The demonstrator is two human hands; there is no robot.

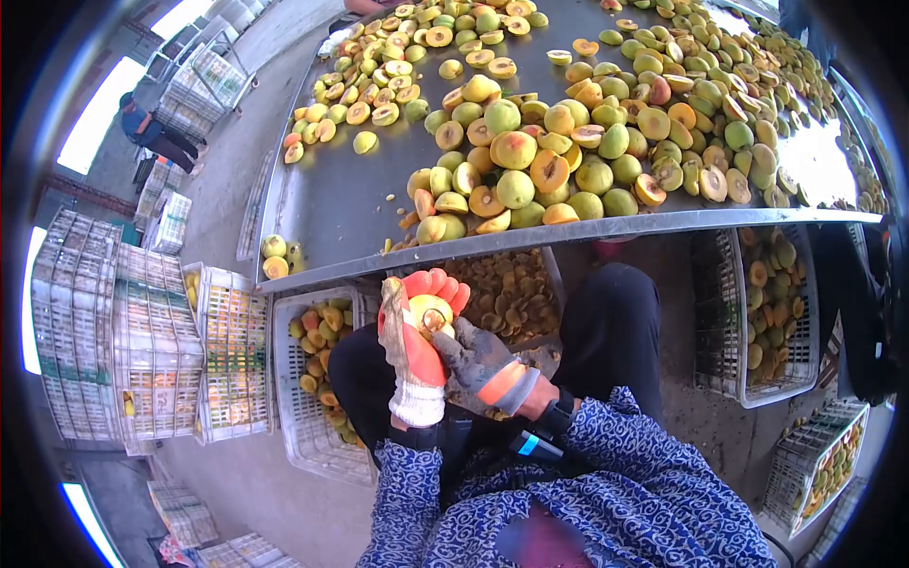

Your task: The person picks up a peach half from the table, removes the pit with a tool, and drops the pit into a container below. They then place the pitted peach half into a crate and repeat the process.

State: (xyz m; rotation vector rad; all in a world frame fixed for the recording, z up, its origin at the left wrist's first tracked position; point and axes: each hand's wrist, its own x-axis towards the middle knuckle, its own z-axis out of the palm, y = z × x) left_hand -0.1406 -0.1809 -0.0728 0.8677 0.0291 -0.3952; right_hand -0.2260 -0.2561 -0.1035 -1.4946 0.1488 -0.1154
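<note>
My left hand (414,343), in an orange-and-white glove, is closed around a peach half (429,309) with its cut face up. A dark ring shows at the middle of that face. My right hand (476,367), in a dark grey glove with an orange band, is closed with its fingertips right at the fruit; what it grips I cannot tell. Both hands are just below the front edge of a metal table (327,194). Many whole and halved peaches (516,151) are heaped on its top. Under the hands, a crate holds brownish peach pieces (516,298).
A white crate of peaches (322,454) stands by my left knee, another crate (805,374) to the right. Stacked crates (156,341) line the left side. A person (151,128) is at far left near a loaded cart (201,90). The table's metal rim (615,225) runs before my knees.
</note>
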